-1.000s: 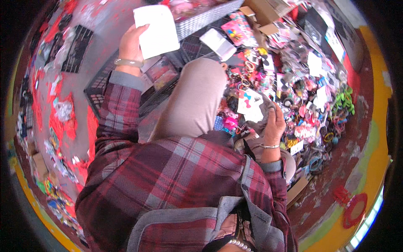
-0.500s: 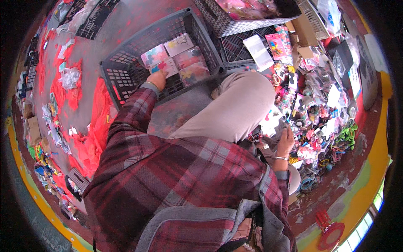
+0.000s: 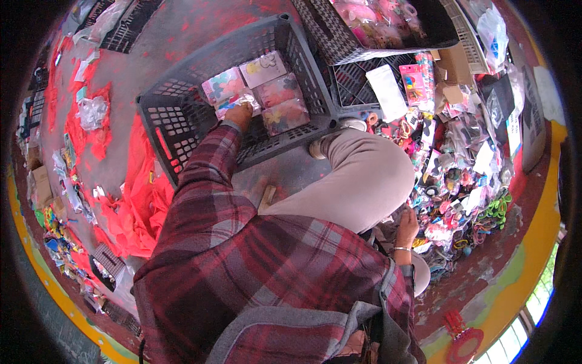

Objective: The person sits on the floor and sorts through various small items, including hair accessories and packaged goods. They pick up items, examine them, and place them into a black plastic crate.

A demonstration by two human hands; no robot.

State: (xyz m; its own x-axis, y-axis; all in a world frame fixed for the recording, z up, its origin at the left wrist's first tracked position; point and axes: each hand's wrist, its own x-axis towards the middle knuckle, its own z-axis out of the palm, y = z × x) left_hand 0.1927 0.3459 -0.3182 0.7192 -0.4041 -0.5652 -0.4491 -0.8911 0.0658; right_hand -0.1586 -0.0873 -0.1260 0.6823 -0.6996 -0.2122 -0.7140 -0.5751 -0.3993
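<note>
My left hand (image 3: pixel 241 115) reaches into a dark grey plastic crate (image 3: pixel 194 65), its fingers closed at the near edge of a flat clear-wrapped packet (image 3: pixel 233 104) with coloured shapes. Beside that packet lie other flat packets: one with pastel shapes (image 3: pixel 223 84), one pale with a bow-like outline (image 3: pixel 264 68), and two pinkish ones (image 3: pixel 286 116) at the right. My right hand (image 3: pixel 407 229), with a bracelet at the wrist, is beside my bent knee at the edge of a heap of small goods (image 3: pixel 451 182). Its fingers are curled together; anything inside them is hidden.
A patterned basket (image 3: pixel 345 45) of pink bagged items stands behind the crate, over a black crate (image 3: pixel 351 91) with a white card (image 3: pixel 386 91) on it. Red cloth (image 3: pixel 142 194) lies on the floor at left. Green bands (image 3: pixel 498 209) lie at far right.
My left hand has shifted slightly right and down in the view, over the packet. My right hand's fingers have drawn in from a more extended pose. The view has shifted a little.
</note>
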